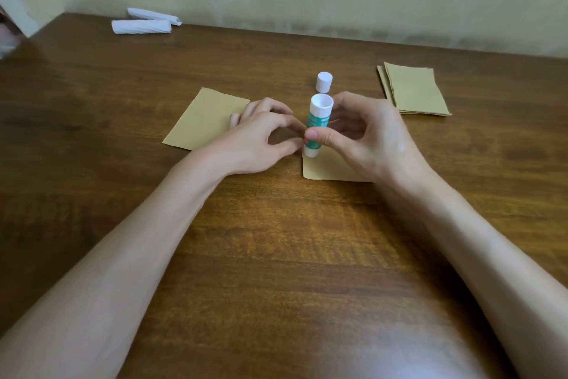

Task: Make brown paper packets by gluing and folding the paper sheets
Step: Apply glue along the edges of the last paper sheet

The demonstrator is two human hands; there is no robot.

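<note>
An uncapped white and green glue stick (318,123) stands upright in my right hand (368,139), pinched between thumb and fingers, its base over a brown paper sheet (325,168). My left hand (261,135) is beside it, fingertips curled toward the stick's lower end; whether they touch it is unclear. Behind my left hand lies another brown paper piece (203,120) on the wooden table (276,255). The glue stick's white cap (324,81) stands just beyond the stick.
A stack of brown paper sheets (415,91) lies at the right rear. Two white folded paper rolls (144,23) sit at the far left by the wall. A pale object (12,9) shows at the left edge.
</note>
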